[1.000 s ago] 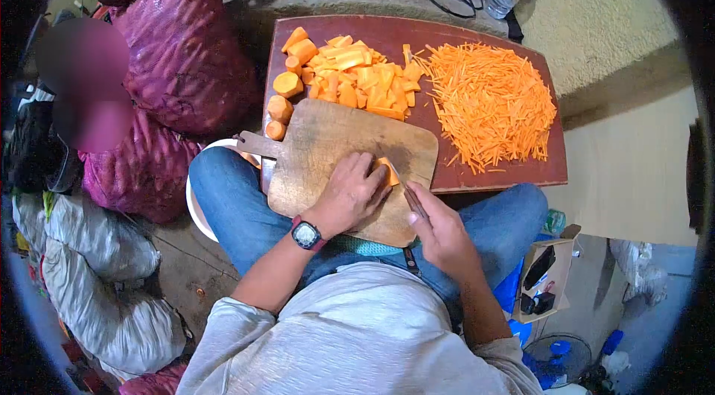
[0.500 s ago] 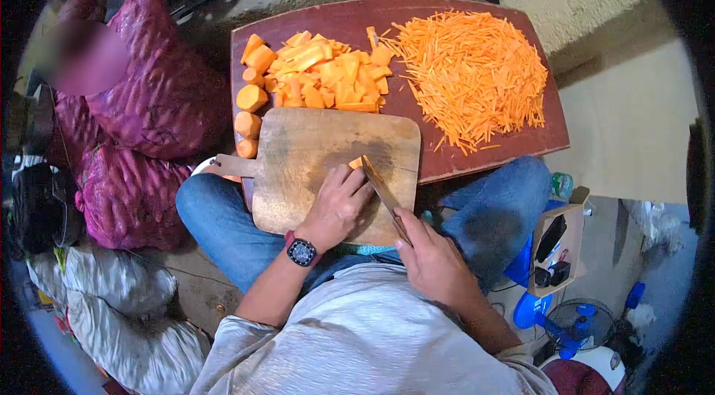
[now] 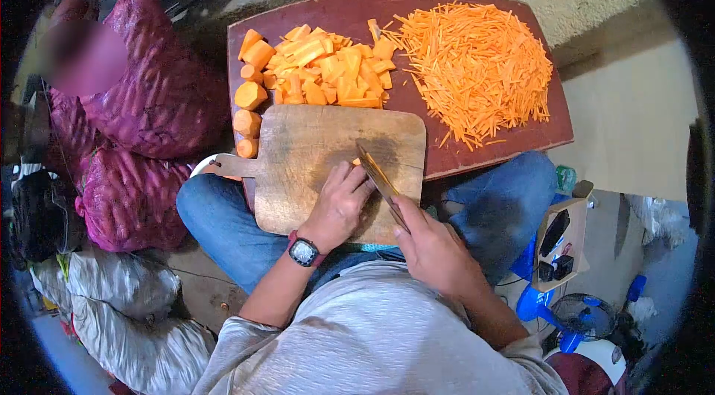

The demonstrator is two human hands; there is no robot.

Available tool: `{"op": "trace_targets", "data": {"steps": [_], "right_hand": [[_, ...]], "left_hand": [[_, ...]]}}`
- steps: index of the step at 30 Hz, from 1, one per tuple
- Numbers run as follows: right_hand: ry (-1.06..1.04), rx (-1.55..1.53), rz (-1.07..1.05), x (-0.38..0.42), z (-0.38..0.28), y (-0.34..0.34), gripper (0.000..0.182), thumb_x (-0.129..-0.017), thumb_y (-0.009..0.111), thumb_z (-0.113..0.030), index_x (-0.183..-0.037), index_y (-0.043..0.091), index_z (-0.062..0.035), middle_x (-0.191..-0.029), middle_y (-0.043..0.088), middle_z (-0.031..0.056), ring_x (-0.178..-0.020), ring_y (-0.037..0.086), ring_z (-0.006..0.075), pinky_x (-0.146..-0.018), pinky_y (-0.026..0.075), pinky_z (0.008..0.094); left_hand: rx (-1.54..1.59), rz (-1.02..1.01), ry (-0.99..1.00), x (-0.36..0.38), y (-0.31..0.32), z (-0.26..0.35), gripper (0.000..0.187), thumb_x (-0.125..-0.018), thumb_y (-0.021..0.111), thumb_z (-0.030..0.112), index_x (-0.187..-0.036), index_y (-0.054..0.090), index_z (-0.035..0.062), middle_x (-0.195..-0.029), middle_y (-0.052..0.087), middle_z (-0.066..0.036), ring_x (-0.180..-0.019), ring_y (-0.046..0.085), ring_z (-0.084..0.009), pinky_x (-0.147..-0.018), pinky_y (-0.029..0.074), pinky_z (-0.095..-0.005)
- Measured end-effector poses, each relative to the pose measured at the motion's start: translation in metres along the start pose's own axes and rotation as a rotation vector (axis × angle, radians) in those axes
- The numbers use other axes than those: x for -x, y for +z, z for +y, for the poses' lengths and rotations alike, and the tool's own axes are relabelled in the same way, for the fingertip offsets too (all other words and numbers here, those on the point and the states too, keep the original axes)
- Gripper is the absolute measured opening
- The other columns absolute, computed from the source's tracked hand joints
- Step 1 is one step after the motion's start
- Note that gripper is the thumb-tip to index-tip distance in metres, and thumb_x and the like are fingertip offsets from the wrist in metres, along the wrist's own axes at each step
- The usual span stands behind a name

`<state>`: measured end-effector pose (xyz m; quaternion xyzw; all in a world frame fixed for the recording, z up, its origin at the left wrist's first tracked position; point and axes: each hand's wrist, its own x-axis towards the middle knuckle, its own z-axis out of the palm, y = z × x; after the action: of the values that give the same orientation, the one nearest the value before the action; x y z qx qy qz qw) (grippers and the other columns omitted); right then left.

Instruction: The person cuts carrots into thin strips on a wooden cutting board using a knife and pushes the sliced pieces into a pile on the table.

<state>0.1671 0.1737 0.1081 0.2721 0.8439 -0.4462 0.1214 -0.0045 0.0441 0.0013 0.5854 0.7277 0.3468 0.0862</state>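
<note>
A wooden cutting board [image 3: 302, 145] lies across my lap against the low red table. My left hand [image 3: 339, 203], with a watch on its wrist, has curled fingers pressed on a small carrot piece [image 3: 357, 161], mostly hidden beneath them. In my right hand [image 3: 438, 244] is a knife [image 3: 381, 183], gripped by the handle. Its blade slants up and left, right beside the left fingertips, with an orange sliver along it. Beyond the board lie a pile of carrot slices [image 3: 331, 67] and thick carrot chunks [image 3: 250, 96]. A heap of carrot shreds [image 3: 477, 71] covers the table's right side.
The red table [image 3: 417, 127] carries the carrots. Purple mesh sacks [image 3: 160, 90] stand at left, with white sacks [image 3: 141, 320] below them. At right are a cardboard box [image 3: 570, 246] and a blue fan [image 3: 581, 320]. A wall rises behind the table.
The knife has slid slightly forward, its tip now farther past my left fingertips. Less of the carrot piece shows. My left hand stays nearly in place, and the view has shifted a little.
</note>
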Motion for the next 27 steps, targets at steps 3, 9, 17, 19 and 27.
{"op": "trace_targets", "data": {"steps": [3,9,17,19,27], "right_hand": [[-0.137,-0.044,0.031,-0.031,0.005,0.005,0.043,-0.107,0.060,-0.010,-0.148,0.049,0.0001,-0.130,0.067,0.0325,-0.118,0.066,0.0543,-0.096,0.055,0.0585],[-0.078,-0.016,-0.005,-0.006,0.001,-0.002,0.045,-0.106,0.060,-0.009,-0.148,0.048,0.0000,-0.129,0.067,0.0335,-0.117,0.066,0.0549,-0.094,0.055,0.0587],[-0.157,-0.072,0.036,-0.041,0.003,0.007,0.046,-0.107,0.059,-0.008,-0.151,0.047,0.0006,-0.128,0.067,0.0340,-0.120,0.065,0.0553,-0.097,0.055,0.0559],[-0.136,-0.091,0.031,-0.027,0.004,0.002,0.046,-0.106,0.059,-0.008,-0.150,0.048,0.0012,-0.128,0.067,0.0345,-0.120,0.065,0.0551,-0.097,0.055,0.0555],[-0.126,-0.088,0.025,-0.031,0.006,0.009,0.044,-0.106,0.060,-0.009,-0.148,0.049,0.0026,-0.128,0.067,0.0348,-0.119,0.066,0.0535,-0.097,0.056,0.0548]], "left_hand": [[-0.031,-0.007,0.024,0.001,0.001,-0.004,0.047,-0.074,0.076,0.002,-0.121,0.075,-0.0034,-0.123,0.064,-0.016,-0.110,0.058,-0.0378,-0.100,0.053,-0.0466],[0.010,0.025,0.002,-0.001,0.001,0.001,0.041,-0.078,0.071,0.003,-0.118,0.076,-0.0031,-0.122,0.064,-0.015,-0.111,0.058,-0.0378,-0.100,0.053,-0.0462],[0.000,0.008,-0.004,0.002,0.000,0.001,0.040,-0.083,0.072,0.003,-0.123,0.075,-0.0031,-0.120,0.064,-0.017,-0.110,0.058,-0.0376,-0.099,0.053,-0.0474],[0.010,0.003,-0.015,-0.001,-0.002,0.001,0.043,-0.082,0.073,0.002,-0.124,0.075,-0.0033,-0.121,0.064,-0.017,-0.110,0.058,-0.0379,-0.099,0.052,-0.0477],[0.027,0.012,-0.009,0.004,0.002,-0.004,0.051,-0.074,0.075,0.000,-0.125,0.074,-0.0033,-0.127,0.063,-0.018,-0.111,0.058,-0.0396,-0.100,0.053,-0.0473]]}}
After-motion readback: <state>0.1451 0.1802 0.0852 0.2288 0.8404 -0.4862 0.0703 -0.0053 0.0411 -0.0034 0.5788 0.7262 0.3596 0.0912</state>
